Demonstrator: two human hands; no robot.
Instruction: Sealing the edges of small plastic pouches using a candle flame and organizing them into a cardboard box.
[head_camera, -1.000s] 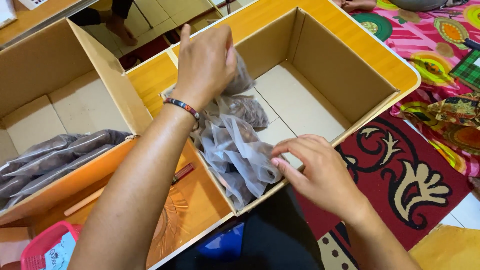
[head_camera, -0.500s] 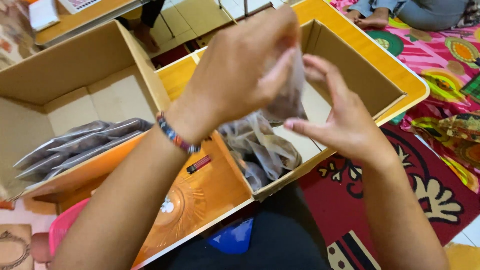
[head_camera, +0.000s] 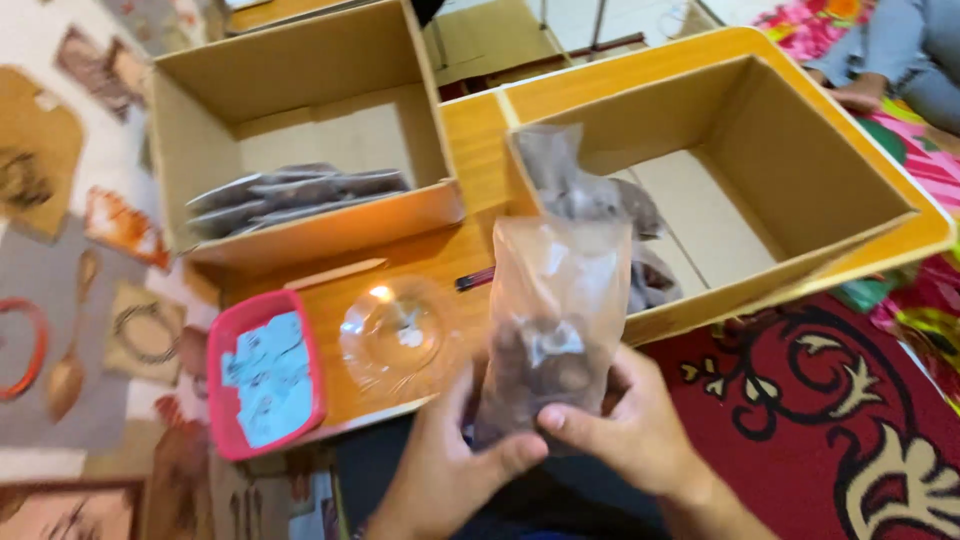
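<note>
An orange wooden tabletop (head_camera: 470, 150) carries most of the things. On its left side sits a brown cardboard box (head_camera: 290, 70), and another open cardboard box (head_camera: 800, 170) sits on the right side. In front of the left box lie a pink tray of small paper slips (head_camera: 265, 375), a clear round dish (head_camera: 395, 335), a thin wooden stick (head_camera: 335, 273) and a dark pen (head_camera: 475, 279). The tabletop stands on the floor, just beside a red patterned rug (head_camera: 820, 420).
</note>
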